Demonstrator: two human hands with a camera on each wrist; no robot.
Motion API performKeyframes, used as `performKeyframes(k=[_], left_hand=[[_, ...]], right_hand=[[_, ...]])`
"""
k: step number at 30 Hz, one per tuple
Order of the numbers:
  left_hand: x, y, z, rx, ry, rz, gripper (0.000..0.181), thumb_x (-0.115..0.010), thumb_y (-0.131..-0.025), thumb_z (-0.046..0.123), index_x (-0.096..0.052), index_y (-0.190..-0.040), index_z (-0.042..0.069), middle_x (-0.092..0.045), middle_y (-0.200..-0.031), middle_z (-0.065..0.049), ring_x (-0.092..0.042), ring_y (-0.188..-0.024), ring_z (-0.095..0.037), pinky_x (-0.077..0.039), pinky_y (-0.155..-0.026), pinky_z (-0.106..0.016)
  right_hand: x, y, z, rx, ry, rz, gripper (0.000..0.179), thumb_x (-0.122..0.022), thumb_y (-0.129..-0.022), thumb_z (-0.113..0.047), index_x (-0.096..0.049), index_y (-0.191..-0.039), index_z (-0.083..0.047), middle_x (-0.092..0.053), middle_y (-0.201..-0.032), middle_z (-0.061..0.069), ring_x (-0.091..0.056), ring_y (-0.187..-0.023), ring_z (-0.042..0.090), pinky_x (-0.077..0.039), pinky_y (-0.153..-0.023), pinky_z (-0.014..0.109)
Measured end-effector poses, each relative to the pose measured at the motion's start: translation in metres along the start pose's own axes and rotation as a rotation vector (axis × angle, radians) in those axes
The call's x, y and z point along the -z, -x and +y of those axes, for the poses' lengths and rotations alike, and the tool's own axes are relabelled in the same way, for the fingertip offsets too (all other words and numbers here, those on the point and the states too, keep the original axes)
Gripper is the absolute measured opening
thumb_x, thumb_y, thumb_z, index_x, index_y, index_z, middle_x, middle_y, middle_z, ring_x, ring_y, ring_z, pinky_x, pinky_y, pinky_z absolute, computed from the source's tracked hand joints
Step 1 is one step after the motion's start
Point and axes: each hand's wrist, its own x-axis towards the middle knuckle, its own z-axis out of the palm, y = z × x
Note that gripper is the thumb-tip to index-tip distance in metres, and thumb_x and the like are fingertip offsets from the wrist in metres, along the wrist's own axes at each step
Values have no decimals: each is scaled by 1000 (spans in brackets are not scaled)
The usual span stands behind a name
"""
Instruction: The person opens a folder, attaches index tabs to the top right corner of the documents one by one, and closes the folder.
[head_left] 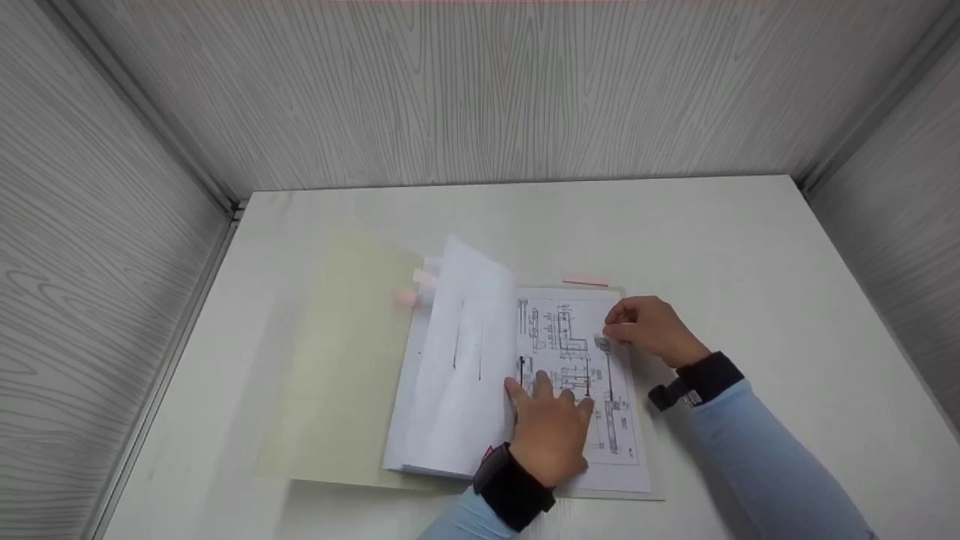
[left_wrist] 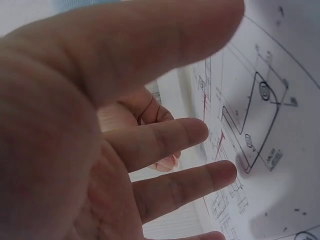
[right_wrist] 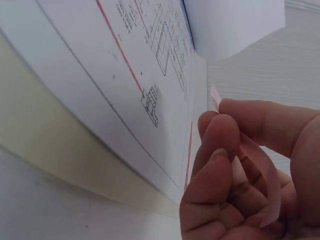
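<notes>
A cream folder (head_left: 337,360) lies open, with its stack of white pages (head_left: 476,330) turned partly to the left. On the right side shows a printed technical drawing (head_left: 619,375). My left hand (head_left: 551,439) rests over the lower part of that drawing, fingers spread and straight, thumb beside the turned pages. Near the drawing's upper right edge, my right hand (head_left: 652,330) pinches a curved pink paper strip (right_wrist: 271,182) between thumb and fingers. The strip's short end (right_wrist: 215,95) sticks out past the fingertips; the longer part bends back towards the palm.
Another pink strip (head_left: 585,280) lies at the drawing's top edge. Pink tabs (head_left: 424,278) stick out from the turned pages. The white table (head_left: 750,262) is bounded by a wood-grain panel (head_left: 480,90) behind and similar panels on both sides.
</notes>
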Motion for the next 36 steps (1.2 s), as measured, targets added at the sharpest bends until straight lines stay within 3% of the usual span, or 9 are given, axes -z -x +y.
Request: performKeyframes(k=[7, 14, 23, 36], left_hand=[[1, -2, -2, 19, 18, -2, 74, -79, -69, 50, -55, -136, 30, -61, -127, -4, -36, -131, -46, -22, -88, -81], [7, -3, -4, 34, 12, 18, 73, -79, -70, 48, -55, -136, 29, -62, -125, -4, -39, -129, -45, -24, -87, -81], [3, -1, 0, 16, 12, 5, 73, -78, -70, 50, -55, -136, 27, -63, -124, -4, -41, -127, -45, -24, -86, -81], [4, -1, 0, 26, 11, -7, 73, -77, -71, 52, -54, -137, 29, -62, -123, -4, -43, -124, -44, -24, -86, -81]], right_hand=[[0, -6, -5, -23, 33, 2, 15, -71, -86, -18, -70, -97, -8, -64, -94, 8, -58, -81, 23, -50, -70, 33], [2, -14, -4, -69, 17, 10, 15, -72, -84, -19, -68, -94, -9, -63, -90, 8, -59, -79, 24, -49, -69, 32], [-4, -14, 7, -82, 32, -5, 13, -72, -83, -14, -68, -91, -5, -64, -84, 8, -58, -74, 23, -48, -65, 30], [-7, -16, 8, -124, 49, 4, 12, -72, -81, -16, -68, -88, -8, -64, -88, 9, -57, -77, 25, -48, -64, 32]])
